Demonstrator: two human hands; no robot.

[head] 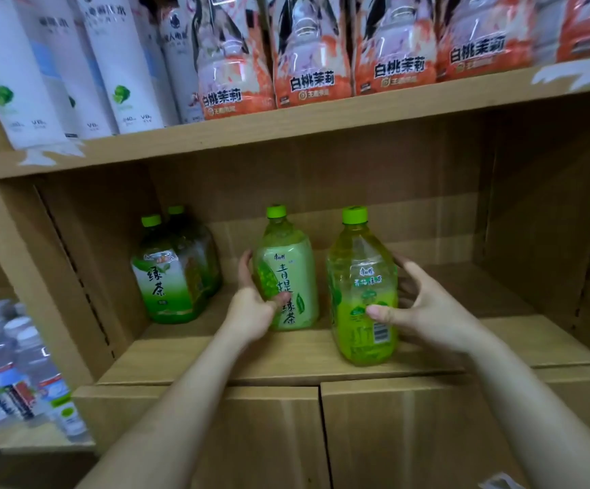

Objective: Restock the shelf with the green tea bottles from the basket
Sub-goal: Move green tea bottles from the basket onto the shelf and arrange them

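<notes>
On shelf [321,358] I see a pair [166,277] parked at L, L hand [251,308] gripping pale bottle [286,277], R hand [424,305] wrapped round yellow bottle [360,277]; basket out of view, so remainder unknown.

White bottles [21,82] and orange-labelled bottles [313,65] stand above, water bottles [11,365] lower left.

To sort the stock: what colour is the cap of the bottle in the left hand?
The cap of that bottle is bright green; the head view shows it.
</notes>
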